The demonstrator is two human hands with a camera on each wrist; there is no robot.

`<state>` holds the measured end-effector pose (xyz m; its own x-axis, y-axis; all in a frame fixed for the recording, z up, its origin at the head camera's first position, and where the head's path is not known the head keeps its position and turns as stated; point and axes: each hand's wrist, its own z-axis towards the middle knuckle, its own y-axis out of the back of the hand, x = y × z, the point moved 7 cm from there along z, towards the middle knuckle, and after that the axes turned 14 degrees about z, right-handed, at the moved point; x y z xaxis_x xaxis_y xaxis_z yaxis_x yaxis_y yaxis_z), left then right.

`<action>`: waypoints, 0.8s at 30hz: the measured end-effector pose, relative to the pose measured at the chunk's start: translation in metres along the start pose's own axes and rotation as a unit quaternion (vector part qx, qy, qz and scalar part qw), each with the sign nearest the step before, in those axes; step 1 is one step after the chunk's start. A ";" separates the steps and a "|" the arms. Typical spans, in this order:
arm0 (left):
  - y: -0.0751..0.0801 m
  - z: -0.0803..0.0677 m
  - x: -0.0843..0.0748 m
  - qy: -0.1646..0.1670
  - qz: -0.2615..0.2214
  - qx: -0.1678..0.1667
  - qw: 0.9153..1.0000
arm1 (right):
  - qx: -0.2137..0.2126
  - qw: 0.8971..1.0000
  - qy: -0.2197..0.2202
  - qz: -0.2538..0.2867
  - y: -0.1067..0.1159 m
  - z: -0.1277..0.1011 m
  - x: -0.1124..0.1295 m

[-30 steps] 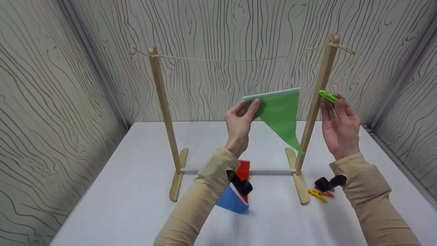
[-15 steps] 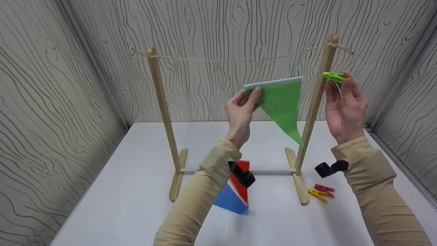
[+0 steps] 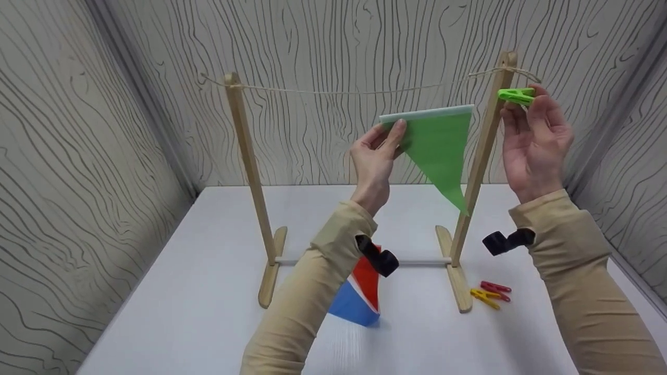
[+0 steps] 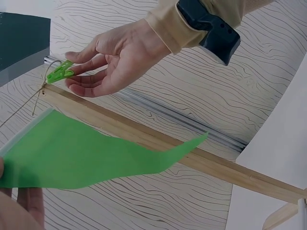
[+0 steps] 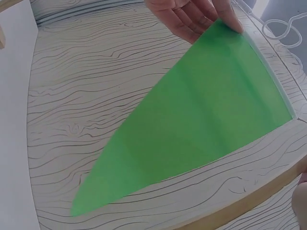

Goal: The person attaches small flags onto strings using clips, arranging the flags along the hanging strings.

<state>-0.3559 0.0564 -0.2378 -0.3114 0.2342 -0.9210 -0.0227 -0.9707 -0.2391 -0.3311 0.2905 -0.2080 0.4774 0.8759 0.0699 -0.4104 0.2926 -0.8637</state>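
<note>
My left hand pinches the upper left corner of a green triangular pennant between thumb and fingers. The pennant's white top edge tilts slightly up to the right, and its point hangs down in front of the right wooden post. A green clothespin is pinched at the fingertips of my right hand, just right of that post's top. Above the pennant a thin string runs between the two posts. The left wrist view shows the clothespin near the knotted string end.
The left wooden post stands on its foot, joined to the right one by a white rod. A red flag and a blue flag lie on the white table. Yellow and red clothespins lie right of the stand.
Both hands have risen toward the string, the left with the pennant and the right with the green clothespin. Both have also shifted somewhat to the right.
</note>
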 end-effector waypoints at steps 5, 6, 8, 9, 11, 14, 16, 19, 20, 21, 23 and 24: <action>-0.002 0.002 -0.003 0.002 0.007 -0.002 1.000 | 0.017 0.999 0.022 -0.029 -0.012 0.003 0.001; -0.002 0.003 -0.004 0.001 0.007 -0.002 1.000 | 0.019 0.999 0.023 -0.033 -0.014 0.004 0.002; -0.003 0.003 -0.005 -0.002 0.005 0.000 1.000 | 0.021 0.999 0.024 -0.033 -0.019 0.007 0.003; -0.004 0.003 -0.006 -0.003 0.005 0.001 1.000 | 0.023 0.999 0.024 -0.033 -0.021 0.008 0.004; -0.005 0.004 -0.007 -0.007 0.005 0.003 1.000 | 0.032 0.998 0.027 -0.038 -0.026 0.011 0.005; -0.006 0.004 -0.009 -0.010 0.009 0.006 1.000 | 0.055 0.996 0.040 -0.061 -0.034 0.014 0.006; -0.007 0.003 -0.009 -0.010 0.010 0.006 1.000 | 0.069 0.993 0.049 -0.080 -0.040 0.015 0.006; -0.009 0.003 -0.010 -0.008 0.003 0.005 1.000 | 0.087 0.986 0.066 -0.129 -0.048 0.015 0.006; -0.009 0.003 -0.010 -0.008 0.001 0.005 1.000 | 0.089 0.984 0.067 -0.136 -0.050 0.015 0.006; -0.010 0.003 -0.011 -0.008 -0.001 0.005 1.000 | 0.092 0.982 0.070 -0.148 -0.052 0.016 0.006; -0.011 0.004 -0.011 -0.008 -0.001 0.006 1.000 | 0.098 0.976 0.077 -0.177 -0.056 0.017 0.005; -0.011 0.004 -0.012 -0.008 0.001 0.006 1.000 | 0.099 0.975 0.076 -0.185 -0.057 0.018 0.005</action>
<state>-0.3554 0.0645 -0.2230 -0.3270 0.2323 -0.9160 -0.0341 -0.9716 -0.2342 -0.3195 0.2852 -0.1494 0.7239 0.6344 0.2710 -0.3233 0.6590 -0.6791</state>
